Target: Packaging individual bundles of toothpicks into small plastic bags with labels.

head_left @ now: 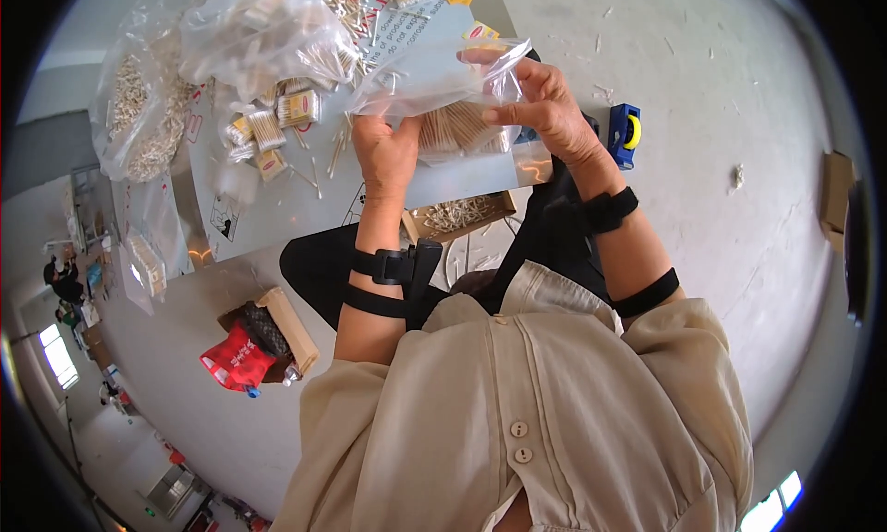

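Note:
A clear plastic bag (434, 75) with a bundle of thin wooden sticks (459, 127) inside is held up in front of me. My left hand (386, 151) grips the bag's lower left side, fingers closed around it. My right hand (545, 107) pinches the bag's upper right edge between thumb and fingers. Both wrists wear black straps. Below the bag lies a flat grey board (277, 204) strewn with loose sticks.
Small packed stick bundles (277, 126) and larger clear bags of sticks (148, 116) lie at the upper left. A cardboard tray of sticks (457, 213) sits near my knees. A blue tape dispenser (625, 133) is on the floor at right. A red bag (237, 361) is in a box at lower left.

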`<state>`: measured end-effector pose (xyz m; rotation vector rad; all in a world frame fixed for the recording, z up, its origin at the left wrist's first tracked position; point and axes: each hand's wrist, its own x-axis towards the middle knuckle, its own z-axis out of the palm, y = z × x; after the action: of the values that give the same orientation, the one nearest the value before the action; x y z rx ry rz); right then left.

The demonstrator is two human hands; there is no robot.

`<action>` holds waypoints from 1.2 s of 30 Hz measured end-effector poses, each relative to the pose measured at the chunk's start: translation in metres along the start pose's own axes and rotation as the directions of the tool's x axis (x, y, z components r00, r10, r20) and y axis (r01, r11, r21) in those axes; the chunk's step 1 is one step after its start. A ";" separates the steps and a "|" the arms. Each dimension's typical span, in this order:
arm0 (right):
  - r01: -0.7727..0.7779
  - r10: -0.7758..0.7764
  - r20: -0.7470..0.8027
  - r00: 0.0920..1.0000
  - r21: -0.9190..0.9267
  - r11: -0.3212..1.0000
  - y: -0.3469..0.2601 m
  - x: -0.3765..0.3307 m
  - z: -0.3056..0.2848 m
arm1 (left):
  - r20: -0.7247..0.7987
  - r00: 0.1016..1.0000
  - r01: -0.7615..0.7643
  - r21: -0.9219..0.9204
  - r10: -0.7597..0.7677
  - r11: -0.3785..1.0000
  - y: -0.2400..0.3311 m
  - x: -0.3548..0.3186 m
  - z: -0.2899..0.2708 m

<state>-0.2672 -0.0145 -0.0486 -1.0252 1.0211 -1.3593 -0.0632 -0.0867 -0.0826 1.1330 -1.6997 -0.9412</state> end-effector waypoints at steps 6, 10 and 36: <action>0.171 -0.168 -0.078 0.983 0.037 0.984 -0.003 -0.010 -0.012 | -0.212 0.970 -0.129 -0.018 0.122 0.991 0.052 0.001 -0.030; 0.142 -0.099 -0.299 0.949 0.127 0.982 -0.035 -0.008 -0.003 | 0.117 0.860 -0.503 0.028 0.497 0.864 0.118 0.033 -0.048; 0.259 -0.518 -0.097 0.850 -0.779 0.571 -0.062 -0.004 0.029 | 0.577 0.817 -0.313 0.415 0.019 0.854 0.071 0.019 0.035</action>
<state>-0.2546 -0.0090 0.0184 -1.7794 1.7670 -1.5200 -0.1208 -0.0784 -0.0255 1.0426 -2.5982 -0.7765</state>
